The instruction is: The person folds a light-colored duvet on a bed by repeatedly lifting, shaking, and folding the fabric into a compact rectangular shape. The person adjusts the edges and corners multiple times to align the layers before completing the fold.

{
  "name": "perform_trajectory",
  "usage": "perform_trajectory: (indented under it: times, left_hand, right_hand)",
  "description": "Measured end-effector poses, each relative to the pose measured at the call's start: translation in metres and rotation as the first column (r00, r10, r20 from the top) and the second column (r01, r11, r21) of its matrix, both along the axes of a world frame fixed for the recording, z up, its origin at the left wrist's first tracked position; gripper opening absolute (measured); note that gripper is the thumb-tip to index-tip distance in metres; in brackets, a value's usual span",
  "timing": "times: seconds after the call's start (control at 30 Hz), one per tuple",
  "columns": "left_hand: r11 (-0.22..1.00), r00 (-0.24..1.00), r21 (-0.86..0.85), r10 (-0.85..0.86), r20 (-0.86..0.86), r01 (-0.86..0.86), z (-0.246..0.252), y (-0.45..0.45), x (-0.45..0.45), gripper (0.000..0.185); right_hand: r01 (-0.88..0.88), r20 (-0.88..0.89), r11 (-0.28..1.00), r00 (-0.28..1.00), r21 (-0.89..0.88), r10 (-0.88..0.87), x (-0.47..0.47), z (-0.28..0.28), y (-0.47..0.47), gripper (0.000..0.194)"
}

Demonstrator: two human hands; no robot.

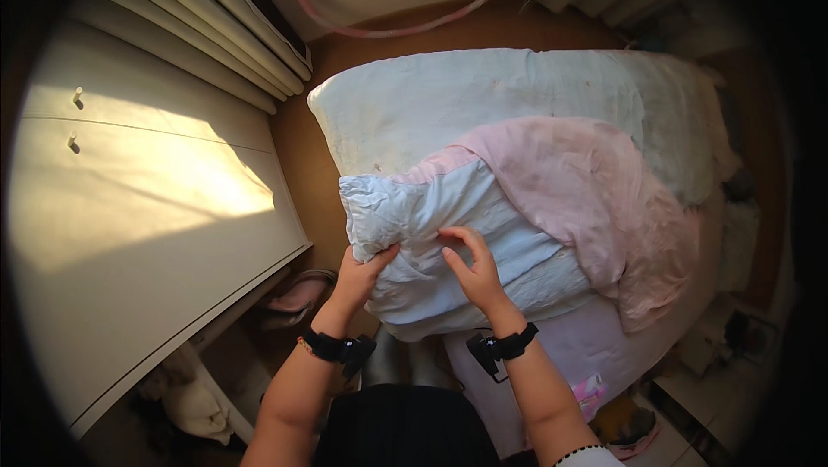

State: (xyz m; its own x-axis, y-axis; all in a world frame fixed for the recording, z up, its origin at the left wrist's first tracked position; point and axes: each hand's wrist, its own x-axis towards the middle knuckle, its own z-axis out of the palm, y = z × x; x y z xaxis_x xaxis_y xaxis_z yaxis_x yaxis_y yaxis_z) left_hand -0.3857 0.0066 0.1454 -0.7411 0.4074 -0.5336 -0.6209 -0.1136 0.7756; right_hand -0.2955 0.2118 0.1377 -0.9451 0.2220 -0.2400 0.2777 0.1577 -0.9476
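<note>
A light-blue fabric cover with a pink side lies bunched across the bed, its pink side folded over towards the right. My left hand grips the blue cloth near its gathered left end, thumb on top and the other fingers hidden beneath. Just right of it, my right hand is over the blue cloth with thumb and index finger apart, holding nothing. Whether its fingertips touch the cloth, I cannot tell. Under the cover are a pale blue bed surface and, nearer me, a pinkish sheet.
A white cabinet with two small knobs stands at the left, beside a pleated curtain. A pink hoop is beyond the bed. Open shelving with soft items is at lower left; assorted things lie at lower right.
</note>
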Motion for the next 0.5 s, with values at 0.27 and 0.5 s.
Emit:
perform_trajectory:
  times: [0.27, 0.5]
  left_hand:
    - [0.829, 0.783, -0.294, -0.552, -0.286, 0.477, 0.077, -0.06, 0.033, 0.045]
    - [0.56, 0.093, -0.467, -0.702, -0.706, 0.685, 0.106, -0.048, 0.067, 0.051]
  right_hand:
    - [0.113, 0.186, 0.845, 0.952, 0.523, -0.243, 0.07, -0.056, 0.197, 0.063]
    - [-0.176, 0.28, 0.277, 0.872, 0.945, -0.402, -0.019, -0.037, 0.325, 0.041]
